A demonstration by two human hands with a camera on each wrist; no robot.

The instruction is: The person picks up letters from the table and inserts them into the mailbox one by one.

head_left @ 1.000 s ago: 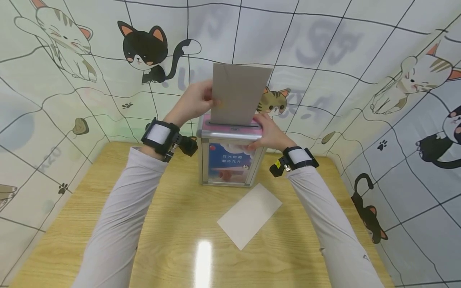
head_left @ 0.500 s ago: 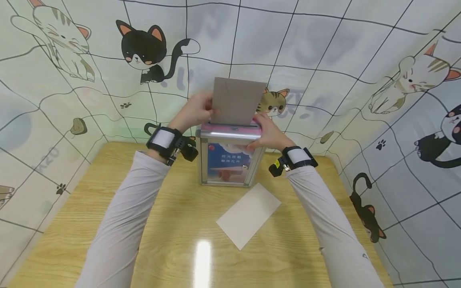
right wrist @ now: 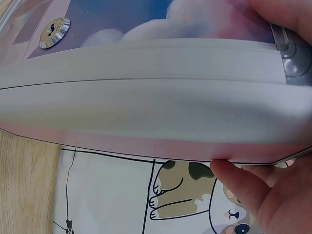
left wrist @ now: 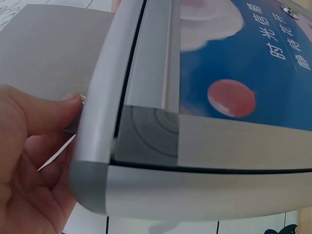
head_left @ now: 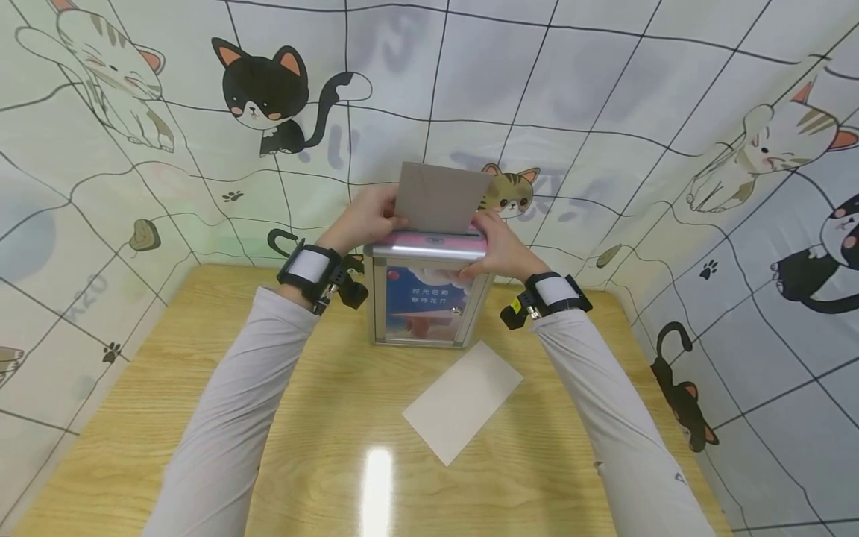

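A metal-framed letter box (head_left: pixel 429 298) with a pink top, a slot and a blue picture front stands upright. From its slot a flat grey card (head_left: pixel 443 198) sticks up, its lower part hidden inside. My left hand (head_left: pixel 365 218) pinches this card at its left edge, just above the box top. In the left wrist view the thumb lies on the card (left wrist: pixel 58 53) near small gold writing. My right hand (head_left: pixel 503 246) grips the box's upper right corner, with the thumb on the front and fingers at the top and side.
A pale rectangular card or envelope (head_left: pixel 463 403) lies slanted on the wooden table (head_left: pixel 322 447) in front of the box. A cat-patterned cloth (head_left: pixel 604 112) hangs behind and at both sides. The box's front carries a small round lock (right wrist: pixel 54 33).
The grey card has gone steadily lower into the slot, and less of it shows above the box. My left hand has come down with it; the right hand stays on the box.
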